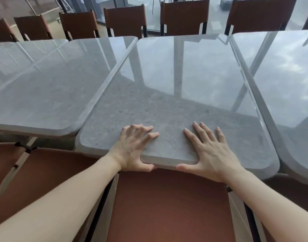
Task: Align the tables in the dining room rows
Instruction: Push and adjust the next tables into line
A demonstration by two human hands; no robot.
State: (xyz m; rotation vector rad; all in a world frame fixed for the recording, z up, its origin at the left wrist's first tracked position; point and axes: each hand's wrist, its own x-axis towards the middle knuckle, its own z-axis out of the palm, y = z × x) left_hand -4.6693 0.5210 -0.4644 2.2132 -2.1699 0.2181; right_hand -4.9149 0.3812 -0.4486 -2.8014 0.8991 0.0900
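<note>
Across a row of grey stone counters, three tops are sitting side by side with brown chairs (125, 20) lining the far edge. The middle counter (175, 88) is sticking out toward the person, its near edge lying closer than the near edge of the left counter (45, 88), so the row is looking uneven. The right counter (280, 75) is lying just beside it, with a thin seam between them. A brown seat (169, 206) is sitting directly under the near edge, between the person's arms.

Both hands are gripping that near edge. The left hand (134, 147) is resting on top with fingers spread and slightly bent, thumb hooking under the rim. The right hand (214, 154) is lying flatter, fingers straight and apart, thumb running along the rim.

Judging from this, an uneven push is likely to skew the top and jam its corner against a neighbour. Thumbs under the rim are risking a pinch against the seat. The glossy surface may be letting the palms slip.
</note>
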